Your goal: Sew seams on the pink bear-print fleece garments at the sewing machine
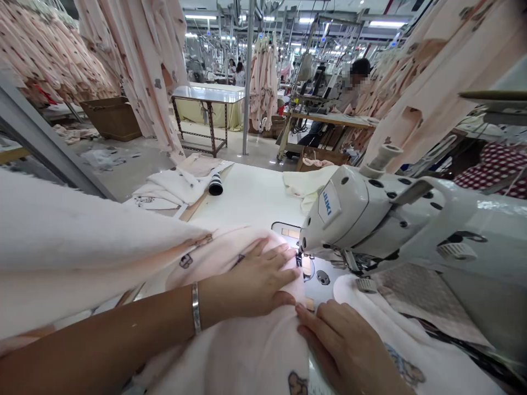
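My left hand [253, 282] lies flat with fingers stretched out on pale pink fleece fabric [242, 351] with small printed figures, fingertips close to the needle area [300, 262] of a white sewing machine [370, 219]. A silver bangle sits on that wrist. My right hand [341, 343] rests lower right, fingers pressed together along the fabric's edge just before the presser foot; what it pinches is not clear. More of the same fabric drapes across the left, over my arm.
White folded pieces [177, 186] and a black-and-white spool [216, 185] lie at the table's far left. Pink garments hang on racks all around. A person sits at another machine at the back right, beyond a metal table [208, 96].
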`<state>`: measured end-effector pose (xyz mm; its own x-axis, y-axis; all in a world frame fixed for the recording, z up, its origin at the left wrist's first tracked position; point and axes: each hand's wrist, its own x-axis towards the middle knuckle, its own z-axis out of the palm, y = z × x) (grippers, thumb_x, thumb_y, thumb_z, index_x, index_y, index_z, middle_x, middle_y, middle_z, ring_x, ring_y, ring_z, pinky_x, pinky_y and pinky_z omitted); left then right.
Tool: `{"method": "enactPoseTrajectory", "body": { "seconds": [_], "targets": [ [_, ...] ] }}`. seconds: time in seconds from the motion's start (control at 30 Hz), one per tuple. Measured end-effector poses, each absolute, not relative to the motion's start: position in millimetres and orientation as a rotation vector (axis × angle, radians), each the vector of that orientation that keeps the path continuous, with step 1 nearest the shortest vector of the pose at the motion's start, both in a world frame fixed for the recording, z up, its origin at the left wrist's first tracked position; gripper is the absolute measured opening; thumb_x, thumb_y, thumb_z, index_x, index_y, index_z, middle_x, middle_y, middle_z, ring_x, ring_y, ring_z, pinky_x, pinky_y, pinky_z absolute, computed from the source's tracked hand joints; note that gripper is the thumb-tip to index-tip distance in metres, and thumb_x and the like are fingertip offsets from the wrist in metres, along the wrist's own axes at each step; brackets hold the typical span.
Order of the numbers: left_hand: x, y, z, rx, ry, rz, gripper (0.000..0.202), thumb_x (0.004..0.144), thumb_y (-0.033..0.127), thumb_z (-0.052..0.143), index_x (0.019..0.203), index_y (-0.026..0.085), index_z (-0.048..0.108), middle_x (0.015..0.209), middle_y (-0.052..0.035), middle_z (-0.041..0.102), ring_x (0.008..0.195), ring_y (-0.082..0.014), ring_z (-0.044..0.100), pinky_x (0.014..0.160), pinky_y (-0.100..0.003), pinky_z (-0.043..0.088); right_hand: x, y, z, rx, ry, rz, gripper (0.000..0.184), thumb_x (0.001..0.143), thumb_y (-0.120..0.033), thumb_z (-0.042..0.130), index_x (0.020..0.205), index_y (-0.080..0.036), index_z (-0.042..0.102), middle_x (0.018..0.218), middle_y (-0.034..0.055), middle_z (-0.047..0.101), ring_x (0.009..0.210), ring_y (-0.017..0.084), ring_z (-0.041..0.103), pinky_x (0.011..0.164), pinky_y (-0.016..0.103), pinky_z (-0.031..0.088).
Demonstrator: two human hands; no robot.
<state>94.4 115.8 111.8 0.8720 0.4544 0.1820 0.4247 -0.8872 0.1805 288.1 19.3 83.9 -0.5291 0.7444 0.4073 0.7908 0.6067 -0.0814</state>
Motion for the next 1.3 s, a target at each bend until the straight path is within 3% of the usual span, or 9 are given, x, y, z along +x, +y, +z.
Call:
{"method": "enactPoseTrajectory", "body": {
  "seconds": [0.07, 0.13, 0.2, 0.3, 0.37, 0.47, 0.7, 0.93, 1.3],
  "targets": [
    [97, 102, 116, 2.951, 0.703, 0.241, 0.018, 0.090, 0.030, 0.048, 0.097, 0.018, 0.059, 0.111, -0.0082, 0.057, 0.105, -0.0262, 0.051, 0.091, -0.047, 0.040, 287, 15, 85, -1.223, -2.438, -0.156, 0.021, 0.089, -0.015, 0.048, 0.107, -0.010, 0.059, 0.072, 0.0044, 0.051, 0.063, 0.016, 0.041, 0.055, 0.030, 0.027],
    [99, 88, 117, 2.977, 0.701, 0.172, 0.013, 0.087, 0.024, 0.048, 0.081, 0.017, 0.057, 0.087, -0.0055, 0.056, 0.080, -0.0228, 0.052, 0.071, -0.041, 0.044, 287, 8, 87, -1.170, -2.454, -0.137, 0.019, 0.088, -0.014, 0.050, 0.103, -0.010, 0.060, 0.070, 0.0041, 0.051, 0.062, 0.016, 0.040, 0.054, 0.030, 0.027],
    [101, 76, 116, 3.014, 0.710, 0.179, 0.009, 0.084, 0.022, 0.049, 0.081, 0.017, 0.056, 0.079, -0.0049, 0.052, 0.069, -0.0210, 0.047, 0.061, -0.038, 0.040, 286, 1, 89, -1.098, -2.463, -0.081, 0.017, 0.085, -0.010, 0.052, 0.100, -0.010, 0.061, 0.072, 0.0050, 0.054, 0.065, 0.016, 0.042, 0.055, 0.031, 0.031],
    [104, 67, 115, 3.134, 0.710, 0.212, 0.006, 0.081, 0.014, 0.048, 0.082, 0.015, 0.054, 0.075, -0.0055, 0.048, 0.066, -0.0201, 0.044, 0.059, -0.037, 0.038, 285, -7, 90, -1.046, -2.463, -0.005, 0.023, 0.083, -0.006, 0.053, 0.104, -0.010, 0.062, 0.096, 0.0095, 0.063, 0.079, 0.019, 0.048, 0.063, 0.034, 0.039],
    [105, 66, 115, 3.247, 0.618, 0.224, 0.011, 0.080, 0.008, 0.045, 0.077, 0.014, 0.054, 0.073, -0.0057, 0.047, 0.066, -0.0198, 0.043, 0.059, -0.037, 0.037, 284, -9, 90, -1.041, -2.460, 0.017, 0.025, 0.083, -0.006, 0.053, 0.105, -0.010, 0.062, 0.106, 0.0093, 0.064, 0.084, 0.021, 0.049, 0.065, 0.035, 0.041],
    [105, 65, 114, 3.312, 0.489, 0.256, 0.016, 0.083, 0.007, 0.041, 0.077, 0.014, 0.055, 0.076, -0.0068, 0.049, 0.069, -0.0205, 0.045, 0.065, -0.039, 0.040, 284, -10, 89, -1.036, -2.444, 0.038, 0.022, 0.084, -0.007, 0.051, 0.102, -0.011, 0.064, 0.100, 0.0077, 0.066, 0.081, 0.019, 0.050, 0.063, 0.034, 0.040],
    [93, 73, 96, 3.098, 0.515, 0.358, 0.027, 0.091, 0.022, 0.041, 0.113, 0.012, 0.053, 0.114, -0.0114, 0.056, 0.104, -0.0248, 0.051, 0.100, -0.048, 0.034, 285, -13, 90, -0.990, -2.476, -0.043, 0.023, 0.087, -0.012, 0.050, 0.104, -0.013, 0.065, 0.102, 0.0067, 0.067, 0.078, 0.018, 0.052, 0.063, 0.034, 0.041],
    [94, 100, 102, 2.953, 0.520, 0.328, 0.028, 0.094, 0.031, 0.043, 0.115, 0.015, 0.053, 0.120, -0.0099, 0.057, 0.111, -0.0238, 0.051, 0.100, -0.047, 0.034, 285, 0, 89, -1.073, -2.495, -0.048, 0.022, 0.086, -0.011, 0.052, 0.106, -0.012, 0.064, 0.102, 0.0076, 0.066, 0.078, 0.018, 0.051, 0.063, 0.034, 0.042],
    [108, 133, 95, 2.974, 0.530, 0.360, 0.033, 0.096, 0.037, 0.038, 0.102, 0.014, 0.060, 0.106, -0.0089, 0.060, 0.103, -0.0225, 0.051, 0.098, -0.042, 0.033, 297, 25, 89, -1.141, -2.527, -0.059, 0.023, 0.089, -0.013, 0.049, 0.108, -0.016, 0.062, 0.108, 0.0061, 0.064, 0.077, 0.017, 0.049, 0.062, 0.033, 0.040]
  ]
}}
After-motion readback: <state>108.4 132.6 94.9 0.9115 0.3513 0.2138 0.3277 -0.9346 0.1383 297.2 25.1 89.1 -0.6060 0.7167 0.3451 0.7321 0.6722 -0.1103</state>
